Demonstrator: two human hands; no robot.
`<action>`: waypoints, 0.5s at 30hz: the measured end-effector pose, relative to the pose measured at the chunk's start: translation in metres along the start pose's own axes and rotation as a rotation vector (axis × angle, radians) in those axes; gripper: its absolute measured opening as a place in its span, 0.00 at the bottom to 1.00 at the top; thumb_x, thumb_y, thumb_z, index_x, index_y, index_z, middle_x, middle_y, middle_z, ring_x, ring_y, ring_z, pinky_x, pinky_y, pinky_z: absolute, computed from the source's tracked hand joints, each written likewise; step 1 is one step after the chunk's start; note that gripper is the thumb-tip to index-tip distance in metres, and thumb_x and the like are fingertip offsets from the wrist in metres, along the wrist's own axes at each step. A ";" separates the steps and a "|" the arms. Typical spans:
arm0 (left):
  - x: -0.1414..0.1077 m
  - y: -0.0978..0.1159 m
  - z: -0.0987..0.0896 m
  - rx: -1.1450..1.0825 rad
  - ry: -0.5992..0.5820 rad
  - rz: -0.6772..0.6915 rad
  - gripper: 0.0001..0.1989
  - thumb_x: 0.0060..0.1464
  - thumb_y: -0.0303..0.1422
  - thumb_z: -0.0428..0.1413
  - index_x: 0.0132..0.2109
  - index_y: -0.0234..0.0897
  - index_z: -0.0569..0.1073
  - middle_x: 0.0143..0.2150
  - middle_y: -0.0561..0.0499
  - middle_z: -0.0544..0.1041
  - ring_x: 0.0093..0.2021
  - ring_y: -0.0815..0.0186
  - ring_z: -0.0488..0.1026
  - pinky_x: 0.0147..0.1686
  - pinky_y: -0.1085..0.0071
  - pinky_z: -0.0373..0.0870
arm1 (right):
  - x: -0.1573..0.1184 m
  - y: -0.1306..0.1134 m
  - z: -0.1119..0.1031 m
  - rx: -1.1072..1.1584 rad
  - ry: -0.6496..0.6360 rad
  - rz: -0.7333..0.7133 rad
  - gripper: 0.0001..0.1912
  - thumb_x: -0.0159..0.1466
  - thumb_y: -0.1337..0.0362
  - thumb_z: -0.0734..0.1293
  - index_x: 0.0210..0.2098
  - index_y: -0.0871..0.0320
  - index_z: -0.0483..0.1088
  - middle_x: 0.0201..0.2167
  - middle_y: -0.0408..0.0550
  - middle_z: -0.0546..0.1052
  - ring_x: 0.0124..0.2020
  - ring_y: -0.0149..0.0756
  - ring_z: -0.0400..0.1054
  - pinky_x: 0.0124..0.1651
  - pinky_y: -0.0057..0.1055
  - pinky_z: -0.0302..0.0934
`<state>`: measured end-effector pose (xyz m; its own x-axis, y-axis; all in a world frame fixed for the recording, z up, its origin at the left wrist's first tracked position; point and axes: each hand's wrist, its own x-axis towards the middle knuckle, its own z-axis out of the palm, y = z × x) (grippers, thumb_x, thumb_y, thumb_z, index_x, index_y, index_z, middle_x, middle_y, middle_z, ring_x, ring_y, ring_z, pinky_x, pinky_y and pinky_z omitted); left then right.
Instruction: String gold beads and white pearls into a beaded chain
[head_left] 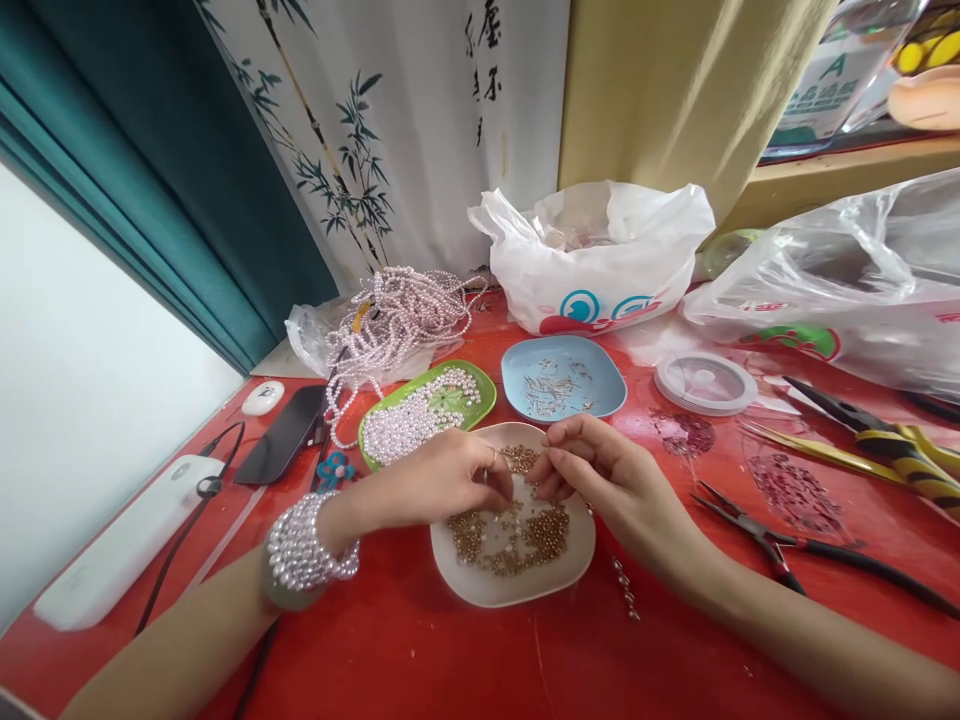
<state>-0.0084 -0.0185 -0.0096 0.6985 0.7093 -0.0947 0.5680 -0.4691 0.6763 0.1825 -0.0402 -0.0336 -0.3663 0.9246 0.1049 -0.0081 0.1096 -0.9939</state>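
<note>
As we are inspecting the red table from the left, we are finding a long white device, a black cable and a dark phone. Tangled bead strands are lying behind the green tray, which is holding pearly beads. The left hand, with stacked bead bracelets at its wrist, is reaching over the pale dish, where gold-coloured beads are lying; its fingers are curling downward, and we are not able to tell whether they are gripping anything. The blue tray is standing just behind. The right hand is bending its fingers inward above the dish, thumb near forefinger; we cannot confirm any held item. Both hands are obstructing our view of some beads. Rightward, a short bead chain, a round container, black-handled pliers and tweezers are lying clear of the dish.
</note>
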 end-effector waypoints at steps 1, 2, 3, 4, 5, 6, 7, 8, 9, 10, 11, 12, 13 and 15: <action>0.000 0.001 0.000 -0.005 -0.002 -0.005 0.07 0.47 0.28 0.53 0.32 0.37 0.77 0.31 0.49 0.77 0.32 0.65 0.71 0.33 0.70 0.65 | 0.000 0.000 0.000 0.001 0.002 0.002 0.01 0.60 0.66 0.57 0.32 0.56 0.58 0.23 0.43 0.73 0.24 0.29 0.69 0.28 0.28 0.64; 0.001 0.002 0.001 -0.008 0.003 -0.014 0.07 0.47 0.28 0.54 0.32 0.37 0.77 0.30 0.49 0.77 0.32 0.65 0.71 0.32 0.70 0.65 | 0.000 -0.001 0.000 0.002 0.003 0.006 0.01 0.60 0.65 0.57 0.32 0.56 0.58 0.23 0.42 0.73 0.24 0.29 0.68 0.27 0.28 0.64; 0.002 0.003 0.002 -0.006 0.017 -0.023 0.07 0.48 0.28 0.53 0.31 0.36 0.77 0.30 0.49 0.77 0.32 0.65 0.71 0.32 0.70 0.64 | 0.000 -0.001 0.000 0.002 0.003 0.011 0.02 0.60 0.65 0.57 0.32 0.56 0.58 0.23 0.43 0.73 0.24 0.29 0.68 0.27 0.28 0.63; 0.002 0.004 0.003 0.004 0.038 -0.029 0.07 0.48 0.27 0.53 0.31 0.36 0.77 0.31 0.49 0.77 0.32 0.65 0.71 0.33 0.70 0.64 | 0.000 -0.002 0.000 0.002 0.003 0.018 0.02 0.60 0.65 0.57 0.32 0.56 0.58 0.23 0.43 0.73 0.24 0.29 0.68 0.27 0.28 0.63; 0.003 0.006 0.004 0.024 0.064 -0.028 0.07 0.49 0.27 0.52 0.30 0.36 0.76 0.31 0.48 0.77 0.32 0.64 0.71 0.33 0.69 0.64 | 0.000 -0.002 0.001 0.002 0.006 0.026 0.02 0.60 0.65 0.57 0.32 0.56 0.58 0.23 0.43 0.73 0.24 0.29 0.68 0.27 0.28 0.63; 0.004 0.008 0.006 0.048 0.089 -0.020 0.07 0.49 0.27 0.52 0.30 0.36 0.76 0.30 0.48 0.76 0.33 0.64 0.71 0.34 0.68 0.64 | 0.000 -0.003 0.001 0.003 0.009 0.029 0.02 0.60 0.65 0.57 0.32 0.56 0.58 0.24 0.43 0.73 0.24 0.29 0.68 0.27 0.28 0.63; 0.005 0.009 0.008 0.070 0.109 -0.002 0.07 0.50 0.27 0.52 0.30 0.36 0.76 0.31 0.48 0.76 0.33 0.64 0.70 0.35 0.67 0.63 | 0.001 -0.003 0.001 0.009 0.012 0.032 0.02 0.60 0.65 0.57 0.32 0.56 0.58 0.24 0.43 0.73 0.24 0.29 0.68 0.27 0.28 0.63; 0.006 0.010 0.010 0.091 0.121 0.020 0.07 0.50 0.28 0.53 0.30 0.36 0.75 0.31 0.48 0.76 0.34 0.63 0.70 0.36 0.67 0.63 | 0.001 -0.004 0.001 0.017 0.013 0.034 0.02 0.60 0.65 0.57 0.32 0.56 0.58 0.23 0.43 0.73 0.24 0.28 0.68 0.28 0.28 0.63; 0.006 0.010 0.012 0.109 0.125 0.043 0.06 0.50 0.28 0.53 0.30 0.36 0.75 0.31 0.48 0.75 0.34 0.63 0.70 0.37 0.67 0.62 | 0.001 -0.004 0.001 0.028 0.016 0.039 0.02 0.60 0.65 0.57 0.32 0.56 0.58 0.23 0.42 0.73 0.24 0.28 0.69 0.28 0.27 0.63; 0.007 0.011 0.014 0.122 0.126 0.064 0.06 0.50 0.28 0.53 0.30 0.36 0.75 0.31 0.48 0.75 0.34 0.63 0.69 0.37 0.67 0.62 | 0.001 -0.004 0.002 0.039 0.019 0.046 0.02 0.60 0.65 0.57 0.31 0.56 0.58 0.22 0.42 0.72 0.23 0.29 0.69 0.28 0.27 0.63; 0.007 0.011 0.016 0.131 0.125 0.080 0.05 0.50 0.28 0.54 0.30 0.36 0.75 0.31 0.49 0.75 0.34 0.64 0.69 0.37 0.67 0.62 | 0.001 -0.005 0.002 0.050 0.020 0.054 0.02 0.60 0.64 0.58 0.31 0.56 0.58 0.22 0.41 0.72 0.23 0.29 0.69 0.28 0.27 0.63; 0.007 0.010 0.018 0.140 0.126 0.090 0.05 0.50 0.28 0.54 0.30 0.36 0.74 0.30 0.49 0.74 0.34 0.64 0.69 0.37 0.67 0.62 | 0.001 -0.005 0.002 0.060 0.023 0.065 0.03 0.59 0.64 0.58 0.31 0.56 0.58 0.21 0.41 0.72 0.23 0.29 0.69 0.27 0.28 0.64; 0.008 0.010 0.019 0.149 0.129 0.096 0.05 0.50 0.29 0.54 0.30 0.36 0.74 0.30 0.49 0.74 0.34 0.63 0.69 0.37 0.67 0.62 | 0.000 -0.005 0.002 0.068 0.025 0.075 0.03 0.59 0.64 0.58 0.31 0.56 0.58 0.21 0.41 0.72 0.23 0.29 0.69 0.27 0.28 0.64; 0.008 0.010 0.021 0.169 0.134 0.105 0.05 0.50 0.30 0.54 0.30 0.37 0.73 0.30 0.49 0.73 0.35 0.62 0.68 0.37 0.67 0.61 | 0.000 -0.005 0.002 0.078 0.027 0.086 0.04 0.59 0.63 0.58 0.31 0.56 0.58 0.21 0.41 0.72 0.23 0.30 0.70 0.28 0.28 0.64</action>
<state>0.0119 -0.0284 -0.0191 0.6997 0.7104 0.0751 0.5682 -0.6172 0.5443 0.1801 -0.0413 -0.0285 -0.3437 0.9389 0.0187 -0.0504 0.0014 -0.9987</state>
